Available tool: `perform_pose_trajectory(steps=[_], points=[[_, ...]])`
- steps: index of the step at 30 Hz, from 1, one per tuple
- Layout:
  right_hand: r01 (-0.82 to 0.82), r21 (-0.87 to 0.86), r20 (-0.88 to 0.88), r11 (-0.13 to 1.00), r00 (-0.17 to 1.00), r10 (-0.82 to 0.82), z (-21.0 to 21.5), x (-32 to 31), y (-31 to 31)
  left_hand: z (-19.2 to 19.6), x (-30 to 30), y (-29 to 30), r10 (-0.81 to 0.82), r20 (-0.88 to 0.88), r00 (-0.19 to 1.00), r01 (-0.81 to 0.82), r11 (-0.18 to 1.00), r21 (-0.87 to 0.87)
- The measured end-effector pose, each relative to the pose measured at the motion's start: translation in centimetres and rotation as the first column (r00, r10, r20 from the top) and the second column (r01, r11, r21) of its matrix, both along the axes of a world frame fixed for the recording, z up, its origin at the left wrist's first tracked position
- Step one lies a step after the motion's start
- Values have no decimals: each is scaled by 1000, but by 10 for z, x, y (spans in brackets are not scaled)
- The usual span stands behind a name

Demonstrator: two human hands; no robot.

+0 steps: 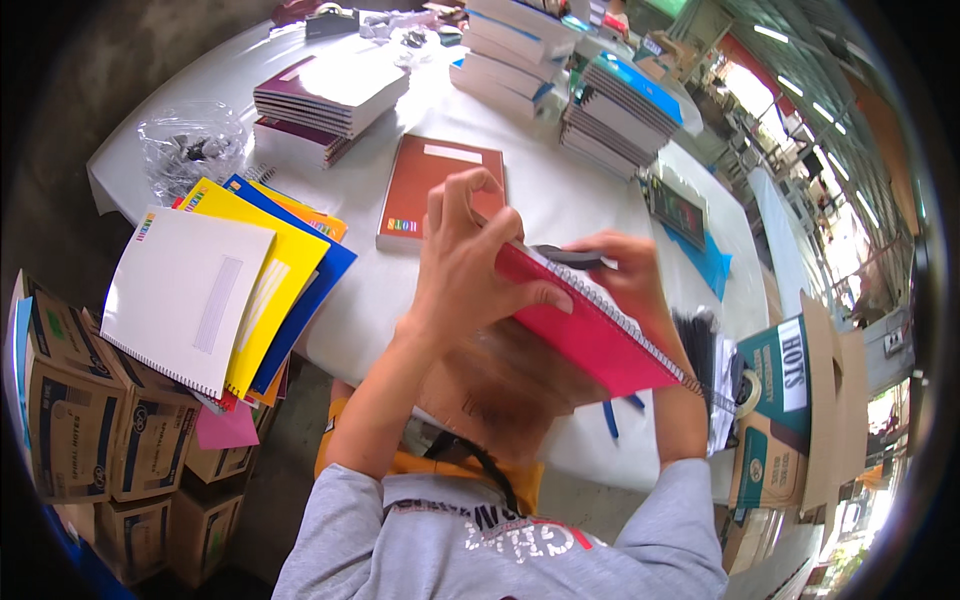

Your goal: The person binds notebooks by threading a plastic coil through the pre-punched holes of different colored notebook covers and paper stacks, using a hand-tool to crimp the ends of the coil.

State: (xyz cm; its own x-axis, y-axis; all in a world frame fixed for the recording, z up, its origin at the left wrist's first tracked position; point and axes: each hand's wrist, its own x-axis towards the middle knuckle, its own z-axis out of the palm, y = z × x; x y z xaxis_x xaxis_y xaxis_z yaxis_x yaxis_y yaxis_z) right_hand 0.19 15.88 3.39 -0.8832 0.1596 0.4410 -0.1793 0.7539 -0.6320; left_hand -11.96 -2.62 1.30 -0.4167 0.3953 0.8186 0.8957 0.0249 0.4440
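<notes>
Both hands busy on a pink spiral notebook (590, 330), held up off the white table (560, 190).

Left hand (465, 265) curled over the notebook's upper end, thumb pressed flat on the pink cover, fingers hooked round the top edge. Right hand (625, 275) sitting at the wire spine, pinching a dark pen-like thing (570, 257) against it; exact grip hard to make out. Notebook tilted, spiral running down toward the right. Just behind on the table, a red-brown notebook (435, 185) lying flat. Off to the left, a fanned pile of white, yellow and blue covers (215, 295). Further back, stacks of notebooks (620, 105). Cardboard boxes (90, 420) down at lower left.
</notes>
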Motion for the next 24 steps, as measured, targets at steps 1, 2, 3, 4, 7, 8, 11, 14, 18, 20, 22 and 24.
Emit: perform_pose_trajectory(steps=[1,2,3,4,7,8,11,14,18,20,22,24], points=[[-159,-177,-229,971,966,117,5,-2,-4,0,-2,1,10,7,1000,-11,999,43],[-329,-338,-444,882,882,159,9,3,-18,-6,0,0,7,33,999,-9,998,62],[-528,-118,-471,841,775,421,22,-7,-27,-10,-3,-2,12,48,999,-15,998,55],[-368,101,-253,924,889,382,29,-7,-30,-7,-8,-3,-14,47,999,11,998,58],[-33,24,3,999,999,33,9,-23,-10,-11,-8,-3,-67,93,993,60,995,75],[-132,-544,-162,828,985,50,7,-15,-17,-13,-9,-2,-88,143,986,74,992,102],[-422,-8,-177,907,893,414,27,-24,-31,-16,-16,-1,-158,284,946,97,971,218],[-50,-99,105,994,993,61,-1,-34,-10,-20,-17,2,-159,223,962,103,965,243],[-407,32,-279,913,873,399,22,-36,-41,-28,-26,-4,-158,237,959,108,971,213],[-171,4,101,985,980,169,2,-47,-17,-28,-28,-3,-168,185,968,131,972,197],[-168,-548,-135,820,985,112,-1,-41,-19,-32,-29,1,-260,261,930,178,937,301],[-561,-227,-376,796,804,460,22,-51,-44,-37,-29,-1,-244,307,920,151,943,297]])
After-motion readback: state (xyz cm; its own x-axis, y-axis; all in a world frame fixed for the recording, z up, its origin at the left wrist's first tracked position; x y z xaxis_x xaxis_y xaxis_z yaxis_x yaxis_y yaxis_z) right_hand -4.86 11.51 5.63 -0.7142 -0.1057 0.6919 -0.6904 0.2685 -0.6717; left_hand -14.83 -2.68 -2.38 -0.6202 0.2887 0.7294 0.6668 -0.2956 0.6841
